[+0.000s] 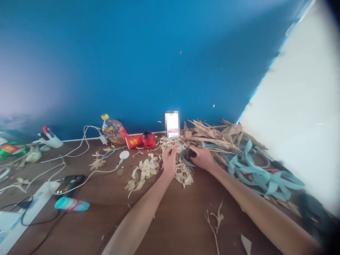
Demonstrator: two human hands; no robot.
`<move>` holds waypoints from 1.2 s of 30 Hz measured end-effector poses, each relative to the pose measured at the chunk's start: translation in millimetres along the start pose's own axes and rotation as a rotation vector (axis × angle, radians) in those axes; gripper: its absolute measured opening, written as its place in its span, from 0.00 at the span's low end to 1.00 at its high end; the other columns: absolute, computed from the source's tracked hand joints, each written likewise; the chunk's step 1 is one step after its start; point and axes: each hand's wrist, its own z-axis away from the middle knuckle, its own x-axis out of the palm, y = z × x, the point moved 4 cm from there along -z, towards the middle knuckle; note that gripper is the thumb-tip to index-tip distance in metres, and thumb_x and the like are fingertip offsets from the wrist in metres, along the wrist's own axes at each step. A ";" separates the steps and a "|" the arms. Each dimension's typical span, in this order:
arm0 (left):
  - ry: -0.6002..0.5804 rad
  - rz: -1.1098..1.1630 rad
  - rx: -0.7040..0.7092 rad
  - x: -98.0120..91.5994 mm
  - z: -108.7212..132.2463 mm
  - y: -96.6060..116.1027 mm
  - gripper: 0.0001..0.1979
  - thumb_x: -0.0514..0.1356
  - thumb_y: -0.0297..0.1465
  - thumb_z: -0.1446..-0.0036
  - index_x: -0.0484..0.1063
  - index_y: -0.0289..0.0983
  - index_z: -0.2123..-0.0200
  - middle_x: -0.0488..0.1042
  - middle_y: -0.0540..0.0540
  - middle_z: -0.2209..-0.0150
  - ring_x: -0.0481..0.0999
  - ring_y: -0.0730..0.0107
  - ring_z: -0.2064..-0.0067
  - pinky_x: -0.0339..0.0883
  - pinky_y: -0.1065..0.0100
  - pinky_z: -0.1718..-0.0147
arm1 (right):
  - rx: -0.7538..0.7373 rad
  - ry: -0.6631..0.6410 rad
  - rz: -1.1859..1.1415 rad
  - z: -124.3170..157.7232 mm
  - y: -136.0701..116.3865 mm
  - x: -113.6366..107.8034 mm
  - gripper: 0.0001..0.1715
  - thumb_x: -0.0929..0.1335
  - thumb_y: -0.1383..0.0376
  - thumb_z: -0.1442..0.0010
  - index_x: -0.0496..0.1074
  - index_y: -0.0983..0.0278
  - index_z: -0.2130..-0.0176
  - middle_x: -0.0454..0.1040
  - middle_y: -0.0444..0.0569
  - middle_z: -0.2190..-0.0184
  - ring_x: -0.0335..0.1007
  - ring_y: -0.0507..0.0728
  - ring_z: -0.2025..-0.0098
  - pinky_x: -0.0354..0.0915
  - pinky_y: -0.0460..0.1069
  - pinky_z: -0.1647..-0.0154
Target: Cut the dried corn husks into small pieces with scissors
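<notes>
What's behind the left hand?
Beyond the left hand: pale shredded scraps, then a bright, blurred-out upright screen near the blue wall. The hand covers whatever lies directly behind it; that can't be seen.

I reach both bare arms forward and inward, my left forearm [143, 209] and right forearm [252, 202] slanting toward each other; my left hand [169, 160] pinches thumb to fingers, my right hand [203, 158] curling into a grip nearby
</notes>
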 end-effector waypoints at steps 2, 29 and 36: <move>-0.008 0.037 -0.014 0.9 -0.2 -0.5 0.15 0.60 0.39 0.47 0.62 0.36 0.78 0.54 0.55 0.82 0.53 0.78 0.77 0.50 0.72 0.76 | -0.033 -0.009 -0.021 0.4 -0.2 1.6 0.18 0.66 0.60 0.49 0.76 0.56 0.57 0.80 0.47 0.68 0.74 0.58 0.69 0.61 0.48 0.68; 0.049 -0.021 -0.078 -1.4 5.8 5.1 0.09 0.55 0.28 0.50 0.60 0.37 0.79 0.57 0.53 0.80 0.58 0.75 0.75 0.51 0.72 0.76 | -0.122 -0.087 -0.115 1.1 -1.7 2.0 0.19 0.67 0.61 0.49 0.78 0.56 0.57 0.80 0.48 0.71 0.74 0.56 0.69 0.61 0.46 0.68; 0.058 -0.012 -0.035 -1.5 5.3 5.0 0.10 0.56 0.29 0.49 0.59 0.37 0.80 0.57 0.54 0.80 0.56 0.77 0.77 0.51 0.73 0.77 | -0.116 -0.071 -0.024 0.8 2.9 7.8 0.19 0.65 0.66 0.49 0.78 0.56 0.58 0.80 0.47 0.71 0.74 0.56 0.70 0.60 0.46 0.69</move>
